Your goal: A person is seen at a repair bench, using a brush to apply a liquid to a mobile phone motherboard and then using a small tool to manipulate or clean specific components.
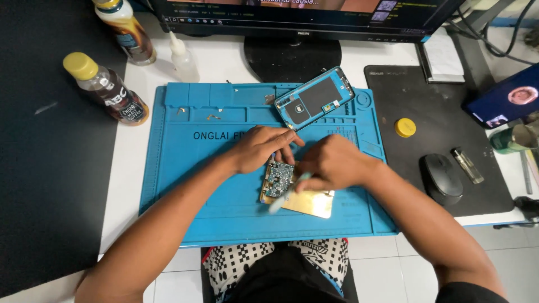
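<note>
A gold phone body [310, 203] lies on the blue work mat [191, 185], with a green circuit board [279, 178] exposed at its upper left. My left hand [261, 147] rests on the top edge of the board and steadies it. My right hand [332, 164] is closed around a thin pale tool [281, 201] that slants down across the board and looks blurred. A separate blue phone frame [315, 97] lies tilted at the mat's upper edge, beyond both hands.
Two dark bottles with yellow caps [106, 90] [124, 28] and a small clear dropper bottle [183, 58] stand at the left. A monitor stand [292, 56] is behind the mat. On the black pad [426, 106] lie a yellow cap [405, 127], a mouse [442, 178] and a lighter [467, 165].
</note>
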